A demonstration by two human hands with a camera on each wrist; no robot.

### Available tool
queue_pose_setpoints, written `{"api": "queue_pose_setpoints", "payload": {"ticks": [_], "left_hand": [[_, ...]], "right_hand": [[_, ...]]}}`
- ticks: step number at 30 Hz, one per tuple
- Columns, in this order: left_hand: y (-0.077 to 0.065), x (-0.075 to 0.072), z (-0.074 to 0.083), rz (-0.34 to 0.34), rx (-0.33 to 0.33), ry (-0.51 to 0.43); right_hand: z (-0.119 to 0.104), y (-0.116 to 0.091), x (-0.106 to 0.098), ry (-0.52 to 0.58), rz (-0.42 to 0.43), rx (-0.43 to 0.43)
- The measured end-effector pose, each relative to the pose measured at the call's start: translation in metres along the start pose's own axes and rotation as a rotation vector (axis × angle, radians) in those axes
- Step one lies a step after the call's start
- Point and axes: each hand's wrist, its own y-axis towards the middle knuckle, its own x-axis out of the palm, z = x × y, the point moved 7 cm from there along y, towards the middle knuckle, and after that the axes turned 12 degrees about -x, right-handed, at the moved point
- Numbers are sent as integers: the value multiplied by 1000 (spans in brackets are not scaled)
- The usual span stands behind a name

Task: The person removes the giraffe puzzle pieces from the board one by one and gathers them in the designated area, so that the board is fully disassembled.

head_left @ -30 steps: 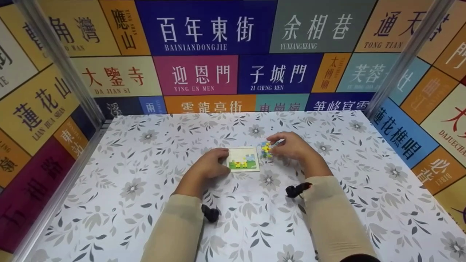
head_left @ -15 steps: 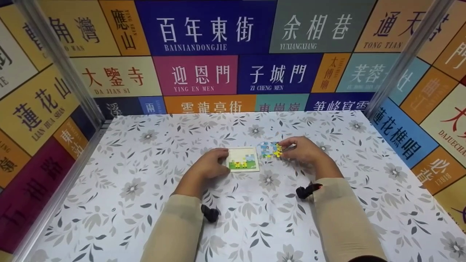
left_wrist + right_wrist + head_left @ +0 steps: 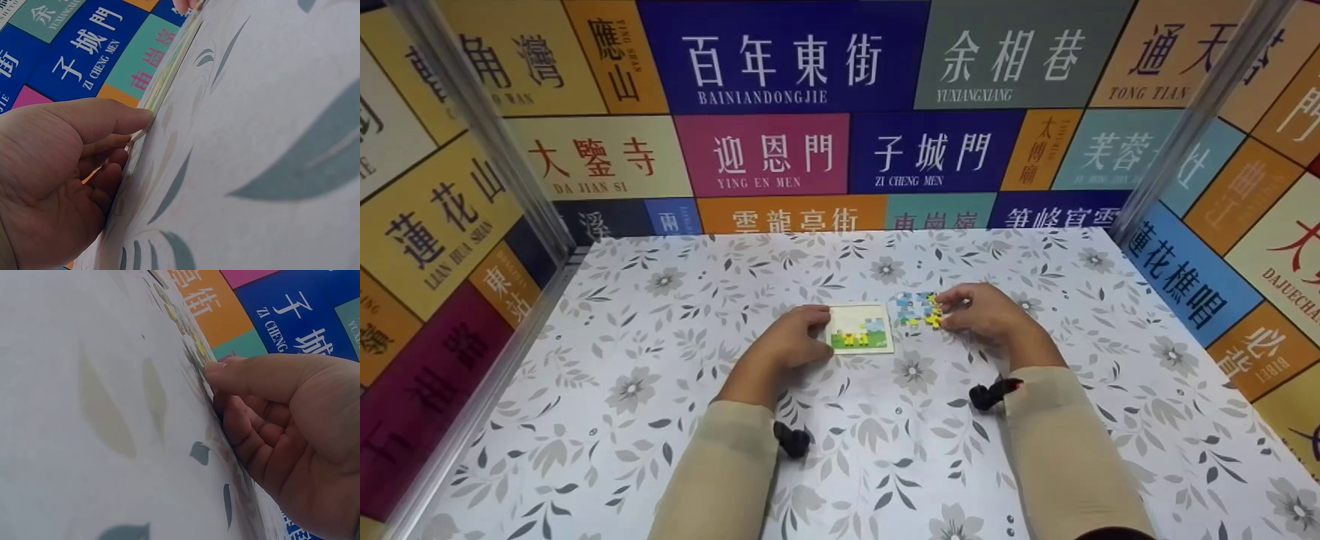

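Observation:
A small pale puzzle tray (image 3: 853, 314) lies flat mid-table in the head view, with joined pieces showing green grass, yellow figures and some blue along its lower part and right side. My left hand (image 3: 795, 337) grips its left edge, thumb at the near corner and fingers farther up. Just right of the tray is a cluster of loose puzzle pieces (image 3: 913, 309), blue, yellow and green. At their right side my right hand (image 3: 986, 311) touches the yellow pieces (image 3: 199, 347), with a gap between thumb and forefinger. In the right wrist view its other fingers are loosely bent by the tabletop.
A white cloth with grey leaves and flowers covers the table (image 3: 660, 465). Panels with large printed characters (image 3: 780, 60) stand behind and on both sides, joined by metal corner posts (image 3: 1192, 112). Black wrist cameras (image 3: 793, 439) sit by the beige sleeves.
My right hand has moved to the right, and the yellow pieces have shifted right with it, spreading the cluster. Over the last half second it hardly moves. My left hand stays on the tray.

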Motion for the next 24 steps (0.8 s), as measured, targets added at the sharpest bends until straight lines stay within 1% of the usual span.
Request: {"api": "queue_pose_setpoints", "payload": {"ticks": [6, 11, 14, 16, 20, 24], "left_hand": [[2, 1, 1, -12, -3, -1], [3, 1, 1, -19, -1, 3], [3, 1, 1, -21, -3, 13], [4, 0, 0, -21, -7, 14], [4, 0, 0, -19, -3, 20], [4, 1, -2, -23, -2, 21]], "right_hand": [[3, -1, 1, 29, 11, 20], [2, -1, -1, 4, 15, 29], [0, 0, -1, 14, 20, 51], [-3, 1, 0, 22, 24, 59], [-12, 7, 5, 6, 11, 42], [-23, 13, 17, 5, -30, 28]]}}
